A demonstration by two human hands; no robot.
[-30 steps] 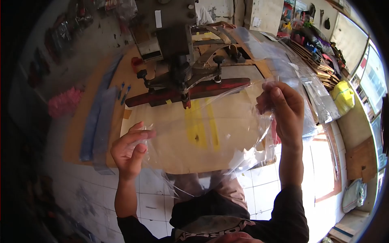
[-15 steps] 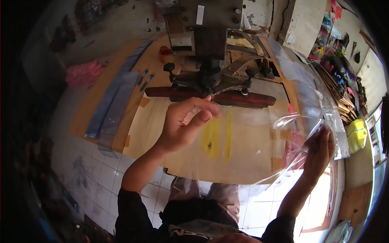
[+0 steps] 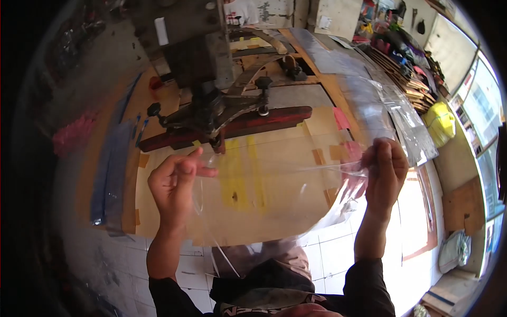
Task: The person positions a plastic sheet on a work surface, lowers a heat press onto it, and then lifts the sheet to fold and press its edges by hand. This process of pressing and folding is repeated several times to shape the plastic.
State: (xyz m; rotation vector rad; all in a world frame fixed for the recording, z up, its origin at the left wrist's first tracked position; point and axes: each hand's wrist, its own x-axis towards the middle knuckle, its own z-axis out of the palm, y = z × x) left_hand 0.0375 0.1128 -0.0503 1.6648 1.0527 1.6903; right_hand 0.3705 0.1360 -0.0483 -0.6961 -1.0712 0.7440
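A thin clear plastic sheet [image 3: 280, 182] stretches between my hands above the board, its lower part sagging towards me. My left hand [image 3: 174, 187] pinches the sheet's left side, fingers curled, just in front of the machine's long bar. At the other end, my right hand [image 3: 385, 171] is closed on the bunched right edge. Beneath the sheet lies a tan board [image 3: 174, 198] with yellow tape strips [image 3: 235, 179] showing through. Behind my hands is a press machine [image 3: 206, 111] with black knobs and a long dark red bar [image 3: 285, 117].
Blue-tinted plastic strips [image 3: 113, 179] lie along the table's left side, near blue pens [image 3: 141, 129]. More clear plastic sheets [image 3: 364, 103] cover the right side. A yellow bundle [image 3: 439, 124] and stacked boards [image 3: 396, 74] stand farther right. Pink material [image 3: 74, 132] is at far left.
My view has swung right. The left hand has moved away from the machine's bar towards me, and the sheet is now spread more widely between both hands. The right hand still grips its edge.
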